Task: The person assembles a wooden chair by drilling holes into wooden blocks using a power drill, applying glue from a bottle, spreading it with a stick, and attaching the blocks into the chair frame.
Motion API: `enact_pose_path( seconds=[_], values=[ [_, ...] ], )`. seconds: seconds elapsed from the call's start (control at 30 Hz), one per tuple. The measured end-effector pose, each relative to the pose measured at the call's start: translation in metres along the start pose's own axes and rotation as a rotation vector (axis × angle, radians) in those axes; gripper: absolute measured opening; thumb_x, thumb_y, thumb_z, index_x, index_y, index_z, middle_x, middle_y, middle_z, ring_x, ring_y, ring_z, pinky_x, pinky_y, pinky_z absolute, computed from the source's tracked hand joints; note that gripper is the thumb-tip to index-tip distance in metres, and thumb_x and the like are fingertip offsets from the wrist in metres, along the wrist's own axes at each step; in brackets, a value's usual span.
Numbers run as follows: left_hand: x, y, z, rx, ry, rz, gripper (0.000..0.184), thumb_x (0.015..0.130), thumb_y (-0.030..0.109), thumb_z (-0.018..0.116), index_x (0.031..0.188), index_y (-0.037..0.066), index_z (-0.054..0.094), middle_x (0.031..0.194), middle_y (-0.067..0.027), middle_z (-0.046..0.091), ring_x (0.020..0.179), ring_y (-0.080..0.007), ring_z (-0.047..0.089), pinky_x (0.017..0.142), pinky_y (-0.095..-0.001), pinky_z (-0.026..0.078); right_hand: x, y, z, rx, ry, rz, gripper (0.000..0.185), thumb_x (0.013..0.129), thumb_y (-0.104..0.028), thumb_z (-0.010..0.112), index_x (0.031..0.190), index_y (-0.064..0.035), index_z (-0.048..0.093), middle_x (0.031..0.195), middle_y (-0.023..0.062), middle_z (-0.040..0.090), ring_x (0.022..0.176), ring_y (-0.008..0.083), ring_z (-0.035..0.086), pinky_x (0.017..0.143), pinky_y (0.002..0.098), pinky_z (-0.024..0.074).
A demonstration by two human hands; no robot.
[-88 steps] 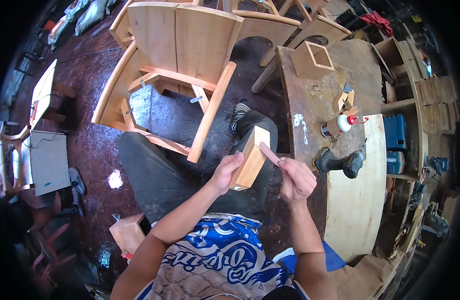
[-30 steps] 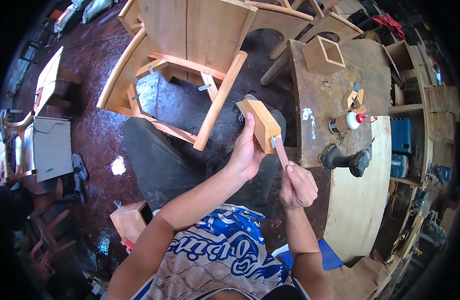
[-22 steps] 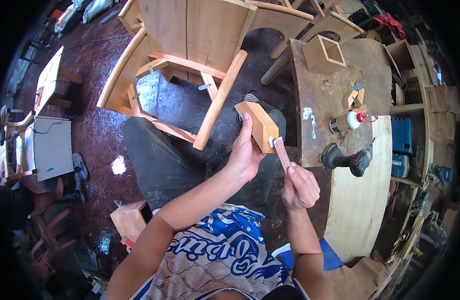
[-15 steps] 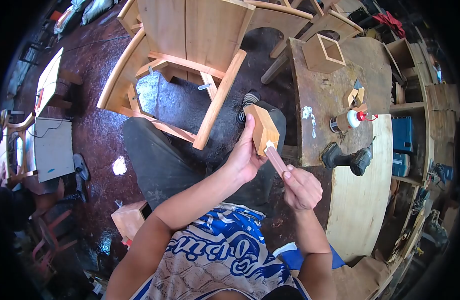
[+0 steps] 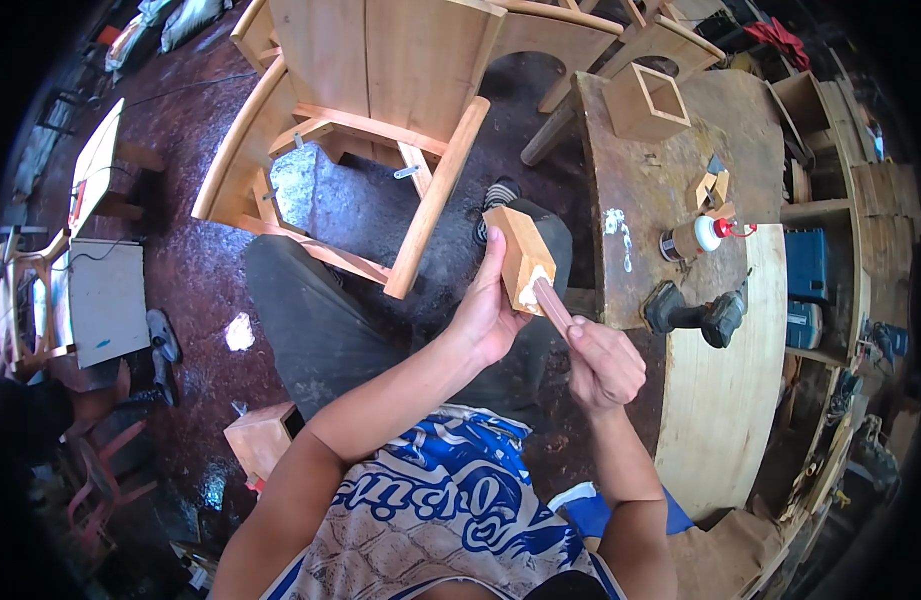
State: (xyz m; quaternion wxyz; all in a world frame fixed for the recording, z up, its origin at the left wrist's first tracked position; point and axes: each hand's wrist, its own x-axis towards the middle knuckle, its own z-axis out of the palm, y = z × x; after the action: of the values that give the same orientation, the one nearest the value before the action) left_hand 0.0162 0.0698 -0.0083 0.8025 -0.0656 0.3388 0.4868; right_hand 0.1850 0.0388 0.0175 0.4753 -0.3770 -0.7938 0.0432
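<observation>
My left hand [image 5: 488,318] grips a wooden block [image 5: 518,250] with angled ends, holding it tilted above my lap. White glue [image 5: 529,287] coats part of the block's near end face. Between the closed fingers of my right hand [image 5: 606,362] is a thin wooden stick [image 5: 552,306], its tip touching the glued face. A chair frame [image 5: 370,150] lies in front of my knees, metal bolts showing at its joints. To the right, a white glue bottle [image 5: 690,242] with a red cap rests on the workbench [image 5: 620,200].
A cordless drill [image 5: 695,314] lies at the bench's near end. Beyond the bottle are small wood offcuts [image 5: 715,190] and an open wooden box [image 5: 648,105]. A pale board [image 5: 720,400] extends along my right, near shelves with blue cases [image 5: 805,265]. Slippers [image 5: 162,335] lie on the left floor.
The stick's tip has shifted slightly up and right across the block's end, and the white glue now covers a wider area. My left hand still holds the block in nearly the same place.
</observation>
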Motion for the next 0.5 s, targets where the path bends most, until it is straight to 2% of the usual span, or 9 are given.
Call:
enact_pose_path(
  seconds=[0.3, 0.37, 0.5],
  values=[
    [0.004, -0.003, 0.001, -0.002, 0.032, -0.011, 0.059, 0.091, 0.068, 0.053, 0.126, 0.020, 0.056, 0.110, 0.0036, 0.065, 0.097, -0.0097, 0.062, 0.078, -0.0264, 0.049, 0.000, 0.001, 0.001, -0.023, -0.037, -0.006, 0.026, 0.064, 0.008, 0.075, 0.089, -0.0003, 0.074, 0.083, 0.0134, 0.072, 0.070, 0.0251, 0.070, 0.062, 0.0303, 0.0574],
    [0.008, -0.007, 0.000, 0.025, 0.004, -0.011, 0.063, 0.089, 0.071, 0.052, 0.127, 0.021, 0.057, 0.110, 0.0031, 0.063, 0.101, -0.0113, 0.059, 0.088, -0.0310, 0.048, -0.004, 0.001, 0.004, 0.000, -0.063, -0.017, 0.027, 0.065, 0.009, 0.075, 0.090, -0.0004, 0.074, 0.084, 0.0136, 0.072, 0.070, 0.0246, 0.070, 0.062, 0.0301, 0.0570],
    [0.012, -0.003, -0.005, 0.022, -0.009, -0.001, 0.063, 0.088, 0.071, 0.053, 0.127, 0.021, 0.056, 0.110, 0.0032, 0.063, 0.101, -0.0112, 0.059, 0.088, -0.0311, 0.049, -0.007, 0.007, -0.003, -0.011, -0.071, -0.040, 0.026, 0.066, 0.009, 0.075, 0.090, -0.0003, 0.074, 0.083, 0.0135, 0.072, 0.069, 0.0238, 0.070, 0.063, 0.0298, 0.0568]
  ],
)
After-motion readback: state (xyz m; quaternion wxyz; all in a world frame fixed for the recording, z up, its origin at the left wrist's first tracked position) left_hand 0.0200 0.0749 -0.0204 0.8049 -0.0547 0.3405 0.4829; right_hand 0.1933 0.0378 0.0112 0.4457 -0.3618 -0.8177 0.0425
